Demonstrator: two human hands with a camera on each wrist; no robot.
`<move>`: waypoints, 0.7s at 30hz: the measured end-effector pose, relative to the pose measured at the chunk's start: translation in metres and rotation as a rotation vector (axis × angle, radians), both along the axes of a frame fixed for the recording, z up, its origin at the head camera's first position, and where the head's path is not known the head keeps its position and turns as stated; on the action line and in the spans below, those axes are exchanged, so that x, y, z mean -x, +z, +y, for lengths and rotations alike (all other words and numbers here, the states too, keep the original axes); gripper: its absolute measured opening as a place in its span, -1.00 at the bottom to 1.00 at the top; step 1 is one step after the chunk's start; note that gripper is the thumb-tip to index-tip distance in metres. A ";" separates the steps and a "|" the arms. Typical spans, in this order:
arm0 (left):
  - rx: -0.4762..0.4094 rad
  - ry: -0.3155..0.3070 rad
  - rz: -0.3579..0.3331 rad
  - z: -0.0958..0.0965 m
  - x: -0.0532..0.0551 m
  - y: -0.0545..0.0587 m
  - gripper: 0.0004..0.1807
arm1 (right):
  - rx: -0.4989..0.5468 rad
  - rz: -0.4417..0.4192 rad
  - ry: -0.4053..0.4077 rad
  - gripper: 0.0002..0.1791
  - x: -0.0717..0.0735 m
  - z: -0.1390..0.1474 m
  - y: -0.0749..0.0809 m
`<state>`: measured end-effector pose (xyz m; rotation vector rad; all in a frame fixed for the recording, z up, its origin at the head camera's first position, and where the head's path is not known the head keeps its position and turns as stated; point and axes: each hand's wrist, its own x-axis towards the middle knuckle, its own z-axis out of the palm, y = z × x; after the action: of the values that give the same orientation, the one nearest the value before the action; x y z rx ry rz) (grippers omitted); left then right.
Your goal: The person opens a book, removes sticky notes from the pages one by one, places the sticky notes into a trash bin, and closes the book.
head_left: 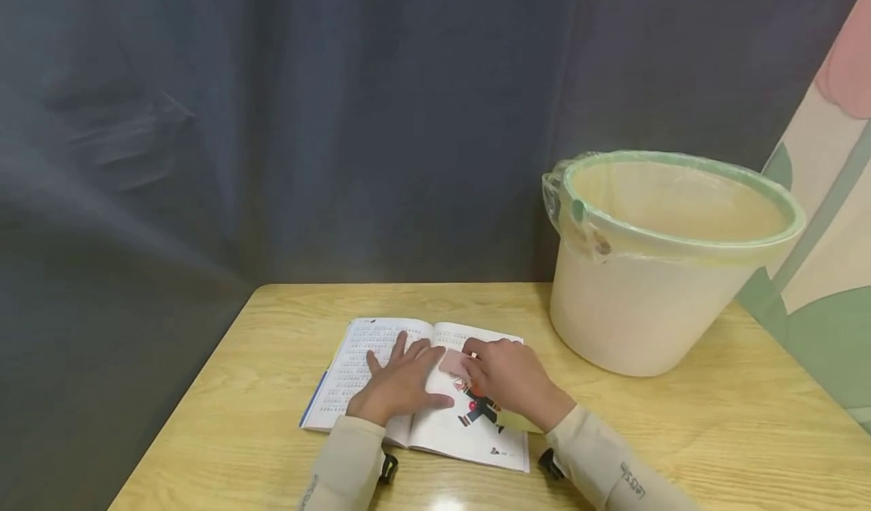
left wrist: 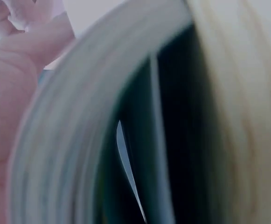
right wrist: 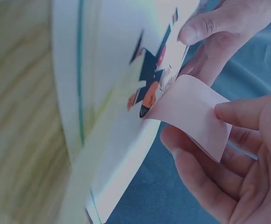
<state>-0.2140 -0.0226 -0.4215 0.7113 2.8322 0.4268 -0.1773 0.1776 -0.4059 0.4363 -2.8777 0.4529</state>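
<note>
An open book (head_left: pixel 354 360) lies on the wooden table, its right page printed with a cartoon figure (head_left: pixel 481 407). Across the middle of the spread, my left hand (head_left: pixel 401 382) rests with its fingers apart. My right hand (head_left: pixel 513 375) is over the right page and pinches a pink sticky note (right wrist: pixel 191 105) between thumb and fingers. The note bends, and its far edge meets the page by the figure's head. In the left wrist view the book's page edges (left wrist: pixel 65 126) stand large and blurred, hiding most of the work.
A large pale bucket (head_left: pixel 633 307) with a green rim and a clear plastic liner stands at the right back of the table (head_left: pixel 245 420). Some yellow paper (head_left: pixel 520 422) shows under my right wrist. A dark curtain (head_left: pixel 408 118) hangs behind the table.
</note>
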 end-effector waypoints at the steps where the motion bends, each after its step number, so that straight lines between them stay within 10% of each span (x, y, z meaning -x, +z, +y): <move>1: 0.011 0.001 0.004 0.001 -0.001 0.001 -0.08 | -0.002 0.006 -0.001 -0.89 0.001 0.000 0.000; 21: 0.038 0.075 0.015 0.007 -0.001 0.004 -0.08 | 0.038 -0.018 -0.034 -0.91 0.005 0.024 0.012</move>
<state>-0.2133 -0.0160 -0.4174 0.6057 2.8801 0.3791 -0.1820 0.2017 -0.3940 0.3781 -2.8840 0.5077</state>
